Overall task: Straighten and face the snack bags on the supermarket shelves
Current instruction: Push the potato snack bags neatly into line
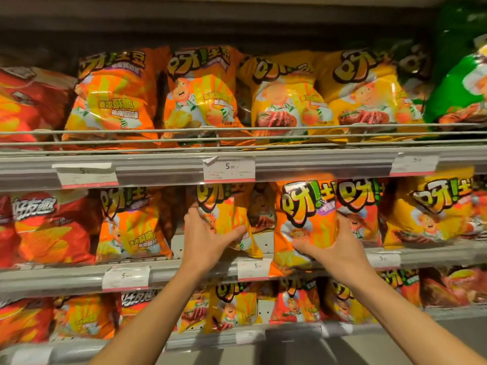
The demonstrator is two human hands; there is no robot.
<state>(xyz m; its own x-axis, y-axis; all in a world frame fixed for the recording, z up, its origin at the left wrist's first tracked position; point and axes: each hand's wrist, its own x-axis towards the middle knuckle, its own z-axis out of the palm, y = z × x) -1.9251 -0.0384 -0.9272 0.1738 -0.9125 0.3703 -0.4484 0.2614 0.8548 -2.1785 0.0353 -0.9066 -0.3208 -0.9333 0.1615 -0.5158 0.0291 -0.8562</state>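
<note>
**Snack bags on the middle shelf half faced**

Snack bags are handled on the middle shelf (pixel 168 272). A tilted orange-yellow bag (pixel 226 222) is gripped by the left hand (pixel 208 238), fingers behind and thumb across its front. The upright orange bag (pixel 305 222), pulled forward over the shelf lip, is clasped by the right hand (pixel 340 248). The top-shelf bags (pixel 200 93) are judged faced already. The gap beside the tilted bag and the leaning bags on the bottom shelf (pixel 229 309) appear left to do.

Orange bags (pixel 305 222), red bags (pixel 52 227)
</note>
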